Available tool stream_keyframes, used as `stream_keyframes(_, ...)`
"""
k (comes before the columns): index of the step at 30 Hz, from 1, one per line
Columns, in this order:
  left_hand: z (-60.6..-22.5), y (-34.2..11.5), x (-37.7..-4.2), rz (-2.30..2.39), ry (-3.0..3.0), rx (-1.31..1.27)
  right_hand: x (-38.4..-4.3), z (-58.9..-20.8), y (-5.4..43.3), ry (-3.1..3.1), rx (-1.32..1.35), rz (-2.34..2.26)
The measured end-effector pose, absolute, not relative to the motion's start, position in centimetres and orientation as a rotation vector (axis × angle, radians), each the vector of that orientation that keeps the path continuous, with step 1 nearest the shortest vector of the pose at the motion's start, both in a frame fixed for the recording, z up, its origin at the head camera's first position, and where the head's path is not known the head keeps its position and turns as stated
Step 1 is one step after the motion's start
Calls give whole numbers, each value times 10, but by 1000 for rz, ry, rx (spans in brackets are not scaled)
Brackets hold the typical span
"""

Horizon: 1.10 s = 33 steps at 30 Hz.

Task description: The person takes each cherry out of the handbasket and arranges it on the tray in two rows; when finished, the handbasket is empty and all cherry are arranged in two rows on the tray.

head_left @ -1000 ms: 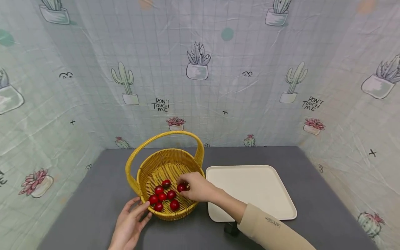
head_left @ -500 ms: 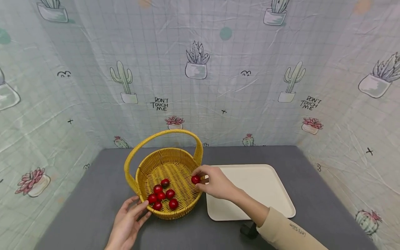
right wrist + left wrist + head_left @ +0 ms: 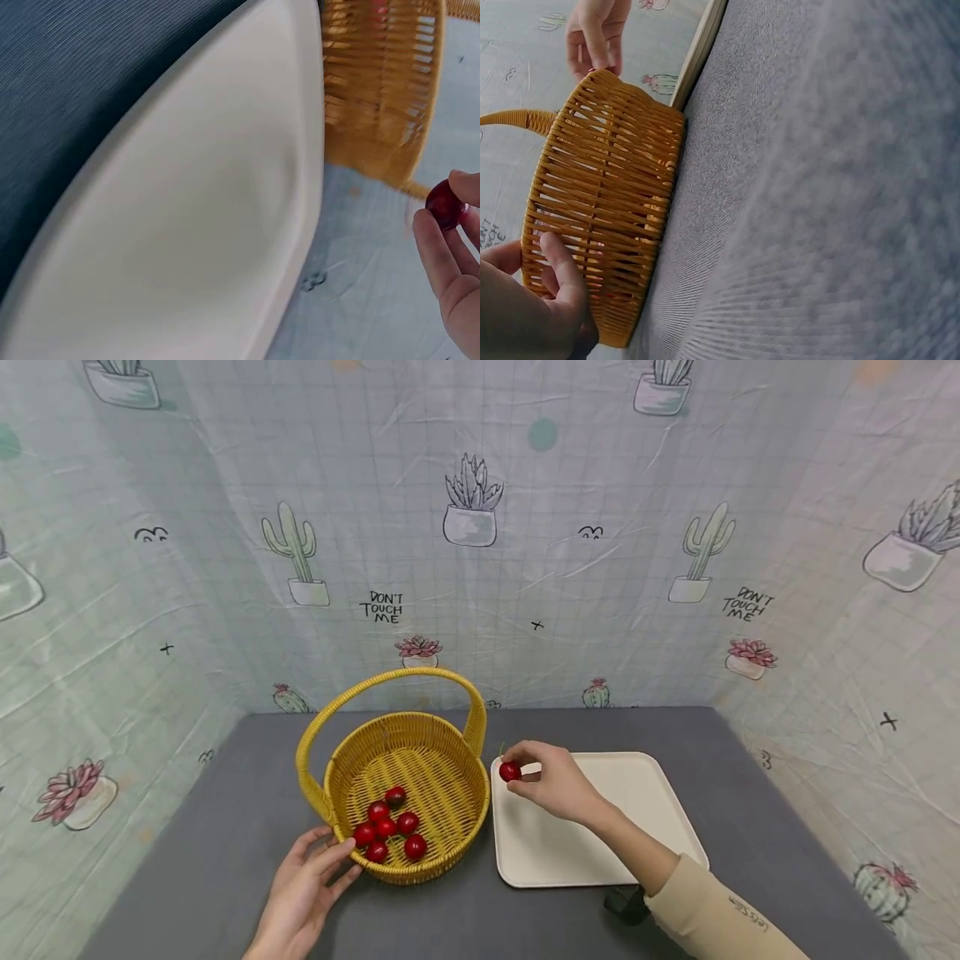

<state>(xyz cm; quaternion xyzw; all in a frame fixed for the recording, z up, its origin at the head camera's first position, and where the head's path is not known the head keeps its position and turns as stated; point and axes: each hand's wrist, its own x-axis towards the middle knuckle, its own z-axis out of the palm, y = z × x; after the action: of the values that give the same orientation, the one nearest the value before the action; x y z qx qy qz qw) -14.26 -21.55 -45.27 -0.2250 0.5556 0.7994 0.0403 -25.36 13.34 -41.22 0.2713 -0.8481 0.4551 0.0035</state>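
Carried clear of the basket [image 3: 423, 768], from above its three o'clock rim half a second ago across to the ten o'clock corner of the white tray [image 3: 555, 852], with one red cherry [image 3: 510, 771] in the right hand [image 3: 555, 783]! Sitting now at nine o'clock from that hand, right at the fingertips, and well away toward two o'clock from the left hand [image 3: 296, 889]. Pinched narrow on the right, between thumb and fingers, with a thin stem [image 3: 502, 748] poking up toward eleven o'clock. Shown in the right wrist view held apart from the tray, not touching it. Over on the left, barely shifted, spread loosely with fingers parted, touching the basket's rim and outer wall between seven and eight o'clock. Looking down inside, counting seven more cherries [image 3: 386, 827], bunched toward seven o'clock, close to the left fingertips. Arching up toward twelve o'clock, with a yellow woven handle [image 3: 420, 672] over the bowl. Reaching back toward five o'clock from the tray, in a beige sleeve [image 3: 705, 906], above grey table [image 3: 210, 835].
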Motion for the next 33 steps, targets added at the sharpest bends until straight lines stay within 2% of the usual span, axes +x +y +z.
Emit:
stream_keyframes(10, -455, -216, -143, 2447, 1688, -688, -272, -438, 151, -2753, 711, 1381)
stream_keyframes(33, -454, -217, -144, 2443, 1702, -691, -291, -466, 151, -2804, 688, 1162)
